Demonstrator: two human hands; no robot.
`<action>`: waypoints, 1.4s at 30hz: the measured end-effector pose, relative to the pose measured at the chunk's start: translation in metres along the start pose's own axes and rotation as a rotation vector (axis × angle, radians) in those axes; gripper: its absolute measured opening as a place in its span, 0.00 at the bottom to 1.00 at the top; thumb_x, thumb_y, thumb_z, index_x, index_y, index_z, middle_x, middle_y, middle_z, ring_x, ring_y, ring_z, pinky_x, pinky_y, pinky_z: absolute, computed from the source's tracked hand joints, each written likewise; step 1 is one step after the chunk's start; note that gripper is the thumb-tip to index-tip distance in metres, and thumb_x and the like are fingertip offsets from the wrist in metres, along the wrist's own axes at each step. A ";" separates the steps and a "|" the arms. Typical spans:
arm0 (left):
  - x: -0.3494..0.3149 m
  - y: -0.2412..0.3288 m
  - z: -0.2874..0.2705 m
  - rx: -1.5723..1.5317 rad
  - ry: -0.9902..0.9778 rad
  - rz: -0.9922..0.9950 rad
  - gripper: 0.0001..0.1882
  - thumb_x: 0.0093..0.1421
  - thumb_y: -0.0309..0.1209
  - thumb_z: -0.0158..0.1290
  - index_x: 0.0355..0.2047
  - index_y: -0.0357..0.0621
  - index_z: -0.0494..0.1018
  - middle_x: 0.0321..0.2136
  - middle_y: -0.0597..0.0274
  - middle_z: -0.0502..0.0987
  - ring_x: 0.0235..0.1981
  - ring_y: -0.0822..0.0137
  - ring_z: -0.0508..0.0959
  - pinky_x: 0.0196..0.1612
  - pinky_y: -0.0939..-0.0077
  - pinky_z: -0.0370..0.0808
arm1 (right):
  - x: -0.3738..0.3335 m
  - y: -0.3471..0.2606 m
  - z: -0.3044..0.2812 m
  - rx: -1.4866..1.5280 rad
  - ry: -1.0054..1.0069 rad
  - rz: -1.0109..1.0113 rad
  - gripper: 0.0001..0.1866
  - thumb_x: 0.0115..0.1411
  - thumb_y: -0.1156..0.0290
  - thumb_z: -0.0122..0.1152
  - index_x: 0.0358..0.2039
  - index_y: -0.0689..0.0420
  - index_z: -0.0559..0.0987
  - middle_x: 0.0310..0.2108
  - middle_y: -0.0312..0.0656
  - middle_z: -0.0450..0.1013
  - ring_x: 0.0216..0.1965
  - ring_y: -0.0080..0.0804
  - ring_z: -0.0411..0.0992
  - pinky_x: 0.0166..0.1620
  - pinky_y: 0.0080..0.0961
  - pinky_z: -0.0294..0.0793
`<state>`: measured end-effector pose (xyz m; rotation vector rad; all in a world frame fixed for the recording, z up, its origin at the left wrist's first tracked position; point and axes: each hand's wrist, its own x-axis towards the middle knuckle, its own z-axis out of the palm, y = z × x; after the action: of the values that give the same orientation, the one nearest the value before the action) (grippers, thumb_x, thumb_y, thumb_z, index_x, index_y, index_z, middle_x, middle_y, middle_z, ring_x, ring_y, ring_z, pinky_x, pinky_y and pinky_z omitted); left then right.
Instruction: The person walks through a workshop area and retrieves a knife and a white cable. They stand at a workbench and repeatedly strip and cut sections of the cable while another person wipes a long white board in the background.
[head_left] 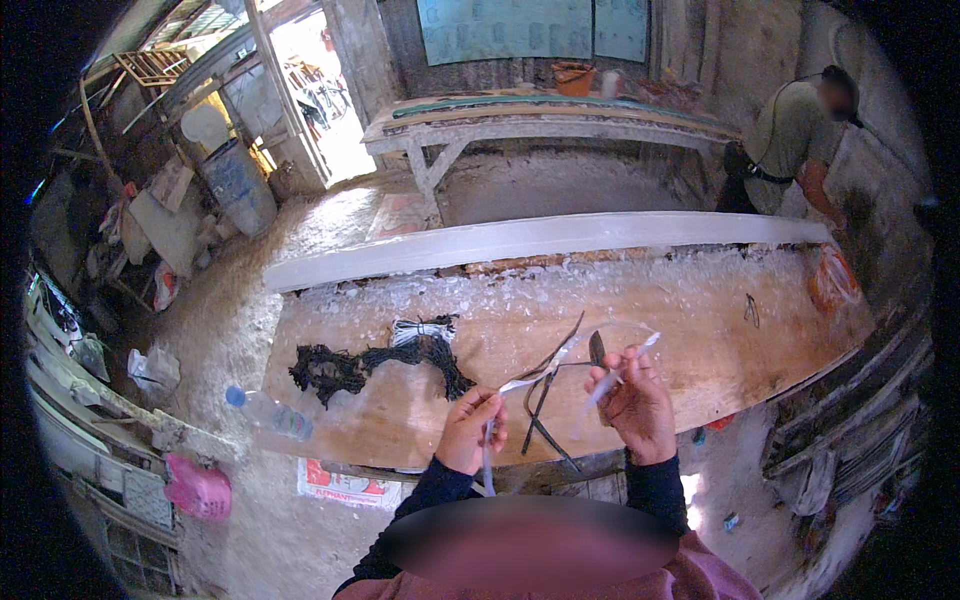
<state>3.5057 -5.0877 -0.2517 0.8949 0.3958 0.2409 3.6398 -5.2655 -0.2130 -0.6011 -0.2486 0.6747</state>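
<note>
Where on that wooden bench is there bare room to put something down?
The widest free patch on the wooden bench lies right of the hands, between the right hand and the orange bag, with only a small wire loop there. The left part is crowded: the black tangled bundle, the plastic bottle, and dark strips by the left hand.

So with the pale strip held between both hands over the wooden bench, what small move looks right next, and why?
Probably draw the thin pale translucent strip taut between the two hands. The left hand pinches its lower part and the right hand its upper part, yet it bows loosely between them, above the dark thin strands lying on the worn wooden workbench. What the strip is for cannot be told.
</note>
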 end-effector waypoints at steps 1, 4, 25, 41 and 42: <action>0.000 -0.005 0.005 -0.070 0.015 -0.011 0.04 0.56 0.32 0.46 0.29 0.46 0.66 0.18 0.67 0.68 0.14 0.77 0.67 0.11 0.86 0.60 | 0.000 0.004 0.002 0.004 0.009 0.033 0.06 0.57 0.67 0.49 0.35 0.51 0.69 0.37 0.36 0.69 0.39 0.31 0.69 0.41 0.28 0.69; -0.006 -0.014 0.013 -0.074 -0.047 -0.019 0.06 0.57 0.31 0.45 0.34 0.44 0.66 0.18 0.68 0.67 0.13 0.80 0.63 0.10 0.89 0.54 | 0.001 0.014 0.004 0.057 0.037 0.107 0.06 0.57 0.68 0.49 0.36 0.51 0.69 0.31 0.34 0.67 0.34 0.29 0.68 0.38 0.27 0.69; -0.015 -0.027 0.008 0.559 -0.060 0.082 0.10 0.58 0.30 0.45 0.36 0.37 0.70 0.23 0.68 0.69 0.23 0.80 0.68 0.27 0.87 0.65 | 0.002 0.039 -0.006 0.475 0.207 0.198 0.06 0.51 0.70 0.53 0.25 0.59 0.72 0.34 0.44 0.68 0.45 0.39 0.65 0.53 0.44 0.58; 0.027 0.080 0.028 -0.218 -0.010 0.270 0.13 0.59 0.41 0.43 0.29 0.46 0.68 0.09 0.78 0.49 0.07 0.83 0.49 0.10 0.87 0.44 | -0.023 0.039 -0.010 -0.671 -0.371 0.145 0.04 0.56 0.71 0.49 0.28 0.56 0.68 0.40 0.38 0.68 0.40 0.25 0.64 0.44 0.21 0.61; 0.028 0.081 0.032 -0.249 -0.041 0.247 0.11 0.59 0.40 0.42 0.31 0.47 0.67 0.08 0.77 0.50 0.07 0.83 0.50 0.09 0.88 0.46 | -0.020 0.045 -0.009 -0.653 -0.407 0.134 0.04 0.56 0.71 0.49 0.28 0.56 0.68 0.41 0.38 0.67 0.40 0.24 0.64 0.44 0.20 0.60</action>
<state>3.5413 -5.0514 -0.1762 0.7013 0.2106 0.4880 3.6054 -5.2551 -0.2476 -1.1080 -0.8327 0.8468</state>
